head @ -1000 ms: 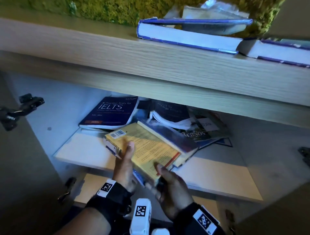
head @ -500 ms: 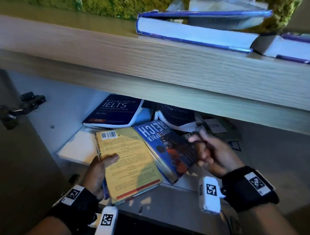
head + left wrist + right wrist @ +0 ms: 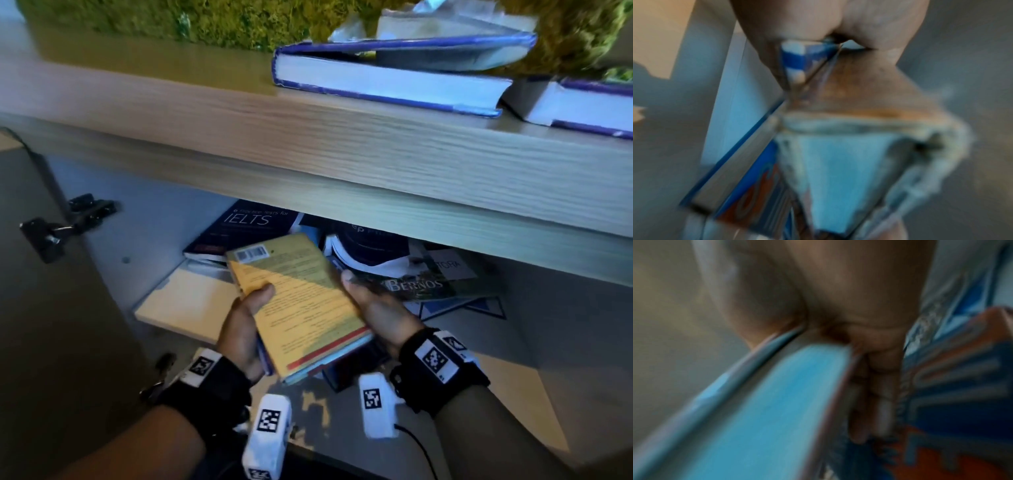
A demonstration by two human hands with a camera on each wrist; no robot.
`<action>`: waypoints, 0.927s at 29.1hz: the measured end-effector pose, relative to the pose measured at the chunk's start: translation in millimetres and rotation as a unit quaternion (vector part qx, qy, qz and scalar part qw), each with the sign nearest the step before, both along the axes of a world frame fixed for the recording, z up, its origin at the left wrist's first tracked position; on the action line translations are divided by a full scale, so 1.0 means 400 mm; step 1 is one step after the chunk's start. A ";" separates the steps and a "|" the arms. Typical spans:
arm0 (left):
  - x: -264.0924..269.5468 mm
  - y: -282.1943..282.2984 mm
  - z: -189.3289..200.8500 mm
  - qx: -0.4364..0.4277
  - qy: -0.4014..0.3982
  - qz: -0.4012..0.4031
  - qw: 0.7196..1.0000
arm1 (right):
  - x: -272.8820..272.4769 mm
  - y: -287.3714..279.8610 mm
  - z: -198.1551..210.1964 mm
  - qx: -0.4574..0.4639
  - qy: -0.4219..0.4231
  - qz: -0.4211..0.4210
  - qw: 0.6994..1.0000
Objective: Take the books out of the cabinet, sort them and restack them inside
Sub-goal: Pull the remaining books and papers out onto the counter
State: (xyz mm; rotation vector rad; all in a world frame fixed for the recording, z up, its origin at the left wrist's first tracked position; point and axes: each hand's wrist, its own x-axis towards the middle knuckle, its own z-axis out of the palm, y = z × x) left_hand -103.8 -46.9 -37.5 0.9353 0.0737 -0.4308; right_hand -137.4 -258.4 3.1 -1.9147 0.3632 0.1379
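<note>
A yellow-backed book point(image 3: 294, 301) tops a small stack held in front of the open cabinet. My left hand point(image 3: 245, 322) grips the stack's left edge with the thumb on the cover. My right hand point(image 3: 373, 305) grips its right edge. A blue book edge point(image 3: 329, 359) shows beneath the yellow one. The blurred left wrist view shows my left hand point(image 3: 818, 24) on the books point(image 3: 838, 162). In the equally blurred right wrist view, the fingers point(image 3: 875, 369) lie under a pale blue page edge point(image 3: 766, 402). Inside lie an IELTS book point(image 3: 246, 226), a dark book with curled pages point(image 3: 370, 246) and a Bernos book point(image 3: 418, 284).
Two blue hardcover books point(image 3: 387, 82) point(image 3: 582, 106) lie on the cabinet's wooden top point(image 3: 308, 144), with green moss point(image 3: 171, 17) behind. The cabinet door point(image 3: 51, 325) stands open at the left with a black hinge point(image 3: 65, 222). A pale shelf board point(image 3: 185, 301) carries the books inside.
The blue book that lay beside the yellow one is no longer beside it. My right hand has come back to the stack's right edge, and the stack has moved up and right.
</note>
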 end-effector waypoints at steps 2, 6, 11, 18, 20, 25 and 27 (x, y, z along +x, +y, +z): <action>-0.013 -0.052 0.000 0.067 -0.025 -0.020 0.997 | 0.000 -0.024 -0.007 0.065 -0.009 0.028 0.997; 0.018 -0.086 -0.013 0.409 -0.097 -0.080 0.904 | 0.032 -0.112 -0.064 -0.047 -0.061 -0.050 0.996; -0.005 -0.091 -0.022 0.447 -0.058 -0.107 0.886 | 0.036 -0.132 -0.106 -0.065 0.024 -0.020 0.997; -0.065 0.070 -0.031 0.395 -0.022 -0.236 0.887 | -0.080 0.010 -0.135 0.029 0.098 -0.010 0.995; -0.073 0.099 -0.024 0.313 0.014 -0.243 0.918 | -0.119 0.073 -0.140 -0.015 0.079 -0.012 0.997; -0.120 0.175 0.113 0.294 -0.017 -0.270 0.917 | -0.224 0.238 -0.075 0.135 0.135 -0.122 0.974; -0.133 0.228 0.164 0.328 -0.024 -0.306 0.893 | -0.252 0.288 -0.012 0.245 0.168 -0.137 0.945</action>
